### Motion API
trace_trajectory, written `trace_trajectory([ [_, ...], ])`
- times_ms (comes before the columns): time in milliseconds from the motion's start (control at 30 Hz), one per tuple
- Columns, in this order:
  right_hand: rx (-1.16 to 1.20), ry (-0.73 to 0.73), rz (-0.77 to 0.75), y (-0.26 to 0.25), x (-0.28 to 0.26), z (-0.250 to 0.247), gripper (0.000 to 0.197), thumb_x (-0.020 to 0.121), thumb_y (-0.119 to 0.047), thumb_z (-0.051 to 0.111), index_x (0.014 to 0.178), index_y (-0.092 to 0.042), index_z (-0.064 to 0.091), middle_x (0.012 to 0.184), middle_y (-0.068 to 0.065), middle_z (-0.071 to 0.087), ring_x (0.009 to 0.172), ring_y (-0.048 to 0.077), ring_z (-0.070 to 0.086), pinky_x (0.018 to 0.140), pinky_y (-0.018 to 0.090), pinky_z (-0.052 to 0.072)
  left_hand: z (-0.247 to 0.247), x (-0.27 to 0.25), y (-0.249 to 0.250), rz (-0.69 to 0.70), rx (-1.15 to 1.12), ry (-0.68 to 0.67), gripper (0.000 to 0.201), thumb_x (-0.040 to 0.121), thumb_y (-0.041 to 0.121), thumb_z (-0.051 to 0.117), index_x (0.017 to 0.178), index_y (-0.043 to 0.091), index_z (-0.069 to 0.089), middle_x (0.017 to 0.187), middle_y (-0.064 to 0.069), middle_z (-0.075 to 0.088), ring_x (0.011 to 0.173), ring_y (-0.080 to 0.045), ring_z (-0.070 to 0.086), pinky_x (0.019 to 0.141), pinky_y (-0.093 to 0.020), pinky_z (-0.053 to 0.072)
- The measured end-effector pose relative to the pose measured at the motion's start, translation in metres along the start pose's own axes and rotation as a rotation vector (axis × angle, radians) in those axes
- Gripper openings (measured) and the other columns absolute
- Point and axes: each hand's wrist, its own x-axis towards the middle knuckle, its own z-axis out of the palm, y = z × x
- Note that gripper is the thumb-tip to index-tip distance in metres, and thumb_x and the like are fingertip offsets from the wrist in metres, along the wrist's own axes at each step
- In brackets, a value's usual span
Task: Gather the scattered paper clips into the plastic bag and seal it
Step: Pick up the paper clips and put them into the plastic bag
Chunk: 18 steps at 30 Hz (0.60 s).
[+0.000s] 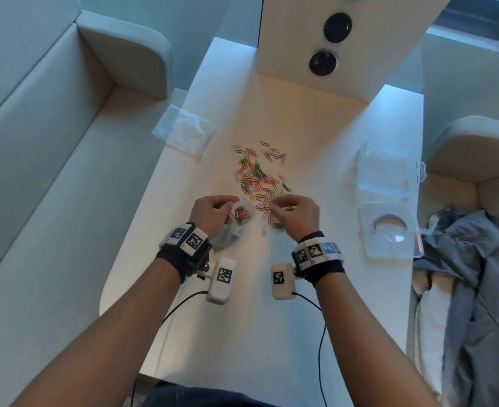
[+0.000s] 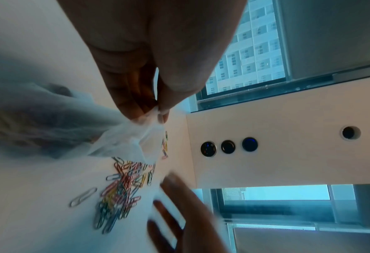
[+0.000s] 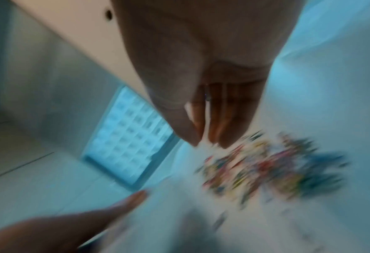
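Observation:
Several coloured paper clips [image 1: 254,177] lie in a loose pile mid-table, also seen in the left wrist view [image 2: 123,184] and as a blur in the right wrist view [image 3: 262,167]. My left hand [image 1: 232,208] pinches the rim of a clear plastic bag [image 1: 224,237] between thumb and fingers [image 2: 136,102]. The bag [image 2: 123,140] hangs open beside the pile with some clips inside. My right hand [image 1: 273,205] hovers at the near edge of the pile, just right of the bag. Its fingers [image 3: 223,119] are straight, and I see nothing held in them.
A second clear bag [image 1: 183,130] lies at the table's left edge. An open clear plastic box [image 1: 386,171] and its lid [image 1: 389,233] sit at the right. One white clip [image 1: 263,230] lies apart. A panel with round sockets [image 1: 315,39] stands behind. Grey clothing [image 1: 471,274] covers the right seat.

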Motion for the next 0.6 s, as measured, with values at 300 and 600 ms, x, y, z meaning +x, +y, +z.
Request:
trace_trajectory([
  [300, -0.328, 0.015, 0.149, 0.058, 0.012, 0.025, 0.109, 0.057, -0.034, 0.093, 0.147, -0.015, 0.033, 0.133, 0.011, 0.033, 0.113, 0.03, 0.056, 0.103, 0.036, 0.048, -0.039, 0.01, -0.005, 0.014, -0.074, 0.154, 0.027, 0.092, 0.015, 0.062, 0.118, 0.019, 0.061, 0.069, -0.004, 0.069, 0.06, -0.015, 0.065, 0.076, -0.038, 0.06],
  [600, -0.448, -0.013, -0.115, 0.034, 0.055, 0.038, 0.03, 0.087, -0.02, 0.069, 0.116, -0.014, 0.07, 0.118, 0.01, 0.054, 0.101, 0.028, 0.058, 0.096, 0.036, 0.05, -0.042, 0.021, -0.01, -0.035, -0.111, 0.148, 0.028, 0.092, 0.016, 0.063, 0.12, 0.018, 0.061, 0.077, -0.006, 0.07, 0.072, -0.02, 0.068, 0.085, -0.045, 0.059],
])
